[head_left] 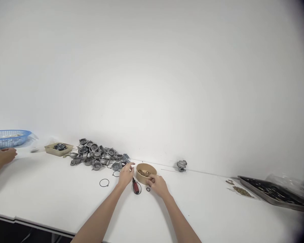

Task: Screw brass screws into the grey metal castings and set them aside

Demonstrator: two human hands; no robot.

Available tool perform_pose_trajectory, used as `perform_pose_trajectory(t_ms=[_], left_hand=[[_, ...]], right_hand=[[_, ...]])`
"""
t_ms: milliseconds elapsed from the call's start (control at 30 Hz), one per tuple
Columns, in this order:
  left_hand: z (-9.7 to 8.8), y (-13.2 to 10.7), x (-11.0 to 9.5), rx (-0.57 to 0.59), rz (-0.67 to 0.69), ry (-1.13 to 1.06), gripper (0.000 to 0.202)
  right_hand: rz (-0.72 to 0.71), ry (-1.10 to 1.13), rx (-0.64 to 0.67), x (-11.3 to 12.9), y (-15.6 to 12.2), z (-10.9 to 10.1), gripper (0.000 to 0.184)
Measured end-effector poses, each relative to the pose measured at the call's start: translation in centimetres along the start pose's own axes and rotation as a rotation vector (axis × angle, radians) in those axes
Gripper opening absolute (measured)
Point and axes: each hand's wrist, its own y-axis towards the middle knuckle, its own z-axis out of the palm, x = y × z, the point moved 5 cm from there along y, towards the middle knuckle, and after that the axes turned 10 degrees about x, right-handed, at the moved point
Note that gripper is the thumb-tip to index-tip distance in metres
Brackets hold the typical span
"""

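A round tan bowl (139,179) with small brass-coloured parts (145,173) inside stands on the white table. My right hand (158,185) is at its near right side, fingers closed on the rim and wall. Just left of the bowl, my left hand (126,174) has its fingers stretched out and apart, holding nothing visible. Between my hands lies a screwdriver (135,186) with a red and black handle, a thin black ring around its handle end. A small black O-ring (148,189) lies in front of the bowl. Larger thin black gaskets (104,186) lie left of my left hand.
Grey metal housings (97,155) are heaped at the back left; one assembled part (181,165) stands near the wall. Farther left are a tan tray (58,152), a blue basket (10,137) and another person's hand (3,156). A dark tray (271,194) and small bag (242,191) lie right.
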Motion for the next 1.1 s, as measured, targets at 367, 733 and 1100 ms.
perform_pose_trajectory(t_ms=[367, 733, 1100], left_hand=[[0.7, 0.5, 4.6, 0.209, -0.102, 0.437, 0.032], [0.3, 0.8, 6.1, 0.244, -0.174, 0.338, 0.037], [0.2, 0.7, 5.4, 0.194, -0.106, 0.221, 0.038]], right_hand=[[0.132, 0.062, -0.064, -1.3, 0.2, -0.2, 0.008], [0.143, 0.075, -0.056, -1.5, 0.4, 0.0, 0.013], [0.148, 0.067, -0.027, -1.4, 0.4, -0.1, 0.023]])
